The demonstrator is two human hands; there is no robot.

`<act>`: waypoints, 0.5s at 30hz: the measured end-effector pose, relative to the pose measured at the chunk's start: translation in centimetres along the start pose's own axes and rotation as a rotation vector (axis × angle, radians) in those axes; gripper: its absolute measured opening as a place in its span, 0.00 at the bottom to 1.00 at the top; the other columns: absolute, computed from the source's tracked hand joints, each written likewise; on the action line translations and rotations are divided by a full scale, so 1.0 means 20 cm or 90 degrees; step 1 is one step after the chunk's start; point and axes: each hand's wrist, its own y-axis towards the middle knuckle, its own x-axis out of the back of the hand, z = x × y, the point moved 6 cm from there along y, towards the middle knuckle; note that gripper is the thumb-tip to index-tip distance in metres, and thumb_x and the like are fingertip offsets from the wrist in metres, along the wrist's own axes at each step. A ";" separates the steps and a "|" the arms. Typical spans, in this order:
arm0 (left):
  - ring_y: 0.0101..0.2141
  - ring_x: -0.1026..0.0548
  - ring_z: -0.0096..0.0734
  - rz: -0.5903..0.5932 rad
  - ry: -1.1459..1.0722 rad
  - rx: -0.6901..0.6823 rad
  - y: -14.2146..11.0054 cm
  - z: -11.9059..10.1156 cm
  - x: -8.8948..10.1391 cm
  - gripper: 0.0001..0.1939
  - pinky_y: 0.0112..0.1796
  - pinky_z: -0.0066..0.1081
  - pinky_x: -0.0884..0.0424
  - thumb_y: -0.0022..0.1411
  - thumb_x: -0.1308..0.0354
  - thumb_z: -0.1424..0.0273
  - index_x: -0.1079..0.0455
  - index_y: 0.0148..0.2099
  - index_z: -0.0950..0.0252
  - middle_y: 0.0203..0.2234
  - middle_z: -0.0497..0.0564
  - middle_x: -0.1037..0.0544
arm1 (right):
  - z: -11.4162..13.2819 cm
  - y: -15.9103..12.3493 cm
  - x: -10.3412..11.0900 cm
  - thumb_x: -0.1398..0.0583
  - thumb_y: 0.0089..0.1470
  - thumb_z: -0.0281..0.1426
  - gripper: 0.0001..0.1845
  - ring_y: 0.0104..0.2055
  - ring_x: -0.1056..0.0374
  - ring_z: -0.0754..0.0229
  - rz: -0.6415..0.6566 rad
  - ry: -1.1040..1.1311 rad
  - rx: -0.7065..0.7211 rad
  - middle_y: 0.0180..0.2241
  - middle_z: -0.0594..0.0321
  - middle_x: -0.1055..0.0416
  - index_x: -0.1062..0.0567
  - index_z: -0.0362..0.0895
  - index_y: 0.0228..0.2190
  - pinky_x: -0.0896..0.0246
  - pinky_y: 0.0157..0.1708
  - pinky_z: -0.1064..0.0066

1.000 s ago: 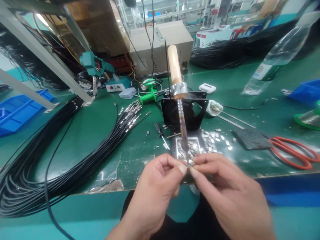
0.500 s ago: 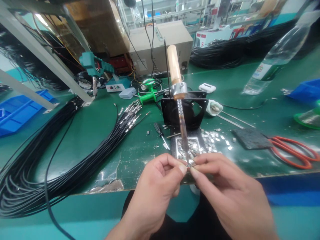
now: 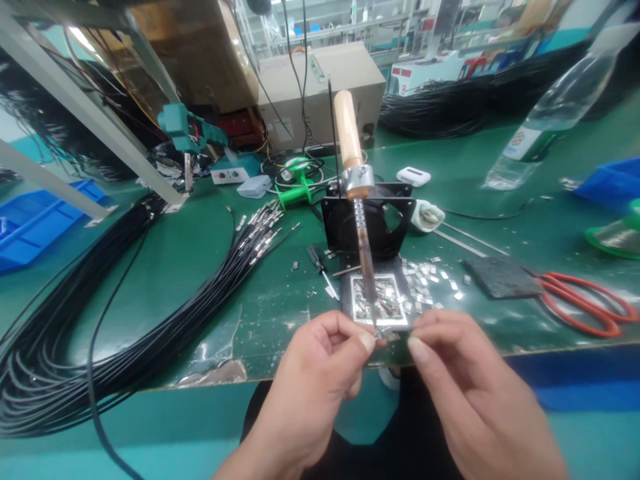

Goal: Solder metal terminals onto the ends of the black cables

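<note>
My left hand (image 3: 325, 363) pinches a small silvery metal connector (image 3: 384, 333) between thumb and forefinger, close to the table's front edge. The connector is at the lower tip of a soldering iron (image 3: 367, 267), which stands steeply with its wooden handle up in a metal clamp. To the right of the connector and apart from it, my right hand (image 3: 467, 377) has thumb and forefinger drawn together; what lies between them, if anything, is hidden. Just behind the hands, a white-rimmed tray (image 3: 355, 310) holds several small metal pieces.
A black fan frame (image 3: 340, 230) stands behind the iron. Loose metal pieces (image 3: 425, 277) lie right of the tray, near orange-handled scissors (image 3: 580, 290). A small screwdriver (image 3: 320, 263) and a bundle of black cables (image 3: 190, 310) are at left. A plastic bottle (image 3: 550, 110) stands at right.
My right hand has moved away to the right from the connector, which now shows beyond my left fingertips. My left hand has shifted slightly downward and still grips it.
</note>
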 end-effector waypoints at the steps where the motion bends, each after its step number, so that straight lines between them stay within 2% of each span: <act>1: 0.18 0.45 0.15 0.000 -0.006 0.002 0.00 0.00 0.00 0.11 0.21 0.23 0.50 0.63 0.34 0.69 0.31 0.32 0.67 0.20 0.41 0.34 | 0.00 0.00 0.00 0.40 0.68 0.31 0.03 0.40 0.26 0.67 0.007 -0.008 0.000 0.42 0.63 0.29 0.27 0.49 0.38 0.28 0.35 0.83; 3: 0.18 0.46 0.15 0.001 -0.016 0.005 0.00 -0.01 0.00 0.12 0.21 0.23 0.50 0.62 0.33 0.68 0.32 0.32 0.67 0.19 0.40 0.36 | 0.02 0.00 0.00 0.38 0.66 0.33 0.04 0.38 0.24 0.66 0.003 -0.019 0.000 0.41 0.63 0.28 0.25 0.49 0.36 0.32 0.26 0.82; 5: 0.18 0.46 0.15 -0.001 -0.021 0.001 0.00 -0.01 0.00 0.13 0.20 0.23 0.51 0.62 0.32 0.68 0.32 0.31 0.67 0.19 0.40 0.37 | 0.02 0.00 0.01 0.36 0.64 0.33 0.04 0.37 0.23 0.66 -0.011 -0.017 -0.006 0.42 0.64 0.28 0.24 0.50 0.35 0.35 0.21 0.81; 7: 0.18 0.46 0.15 -0.004 -0.022 -0.005 -0.01 -0.01 0.00 0.13 0.20 0.23 0.50 0.61 0.32 0.68 0.32 0.31 0.67 0.18 0.40 0.37 | 0.03 0.00 0.01 0.35 0.63 0.32 0.04 0.38 0.24 0.65 -0.022 -0.009 -0.004 0.42 0.64 0.27 0.23 0.50 0.33 0.31 0.26 0.81; 10: 0.19 0.45 0.16 -0.010 -0.013 -0.010 -0.01 -0.01 0.00 0.12 0.21 0.23 0.50 0.61 0.32 0.67 0.31 0.32 0.67 0.18 0.40 0.38 | 0.04 0.01 -0.01 0.35 0.62 0.30 0.05 0.40 0.24 0.65 -0.021 0.005 0.005 0.42 0.66 0.25 0.22 0.50 0.32 0.27 0.41 0.79; 12: 0.19 0.45 0.16 -0.011 -0.007 -0.010 -0.01 -0.01 0.00 0.13 0.21 0.23 0.50 0.61 0.32 0.67 0.31 0.32 0.67 0.18 0.40 0.37 | 0.04 0.01 -0.01 0.35 0.61 0.29 0.05 0.41 0.24 0.66 -0.018 0.020 0.010 0.42 0.67 0.23 0.22 0.51 0.32 0.28 0.44 0.78; 15: 0.19 0.45 0.16 -0.008 -0.002 -0.010 0.00 -0.02 0.00 0.13 0.21 0.23 0.50 0.61 0.32 0.67 0.32 0.31 0.67 0.18 0.40 0.37 | 0.04 0.02 -0.02 0.34 0.61 0.29 0.05 0.40 0.23 0.67 -0.011 0.030 0.003 0.42 0.69 0.22 0.21 0.52 0.33 0.28 0.41 0.80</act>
